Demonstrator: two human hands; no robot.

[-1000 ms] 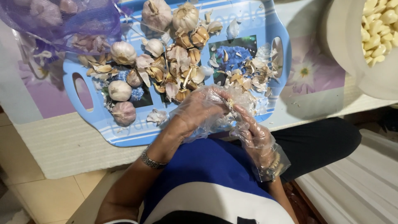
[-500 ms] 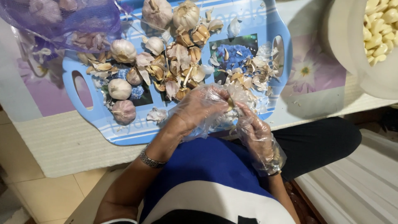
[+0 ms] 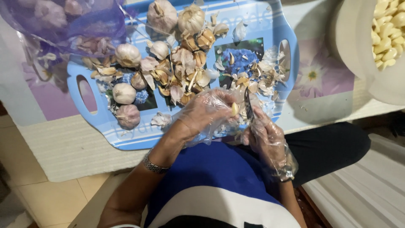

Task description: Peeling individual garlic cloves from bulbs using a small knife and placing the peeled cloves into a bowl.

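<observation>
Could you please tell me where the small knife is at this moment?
In the head view, the small knife stands in the gloved right hand, at the blue tray's near edge, its blade beside the garlic clove in the left hand.

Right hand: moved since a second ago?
Barely. The right hand, gloved and holding a knife, sits at the same spot by the blue tray's near edge; only a slight shift toward the garlic clove.

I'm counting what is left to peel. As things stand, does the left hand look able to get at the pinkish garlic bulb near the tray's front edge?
Probably yes. The bulb lies uncovered on the tray, just left of the left hand, with only loose skins between. That hand holds a clove, though.
</observation>
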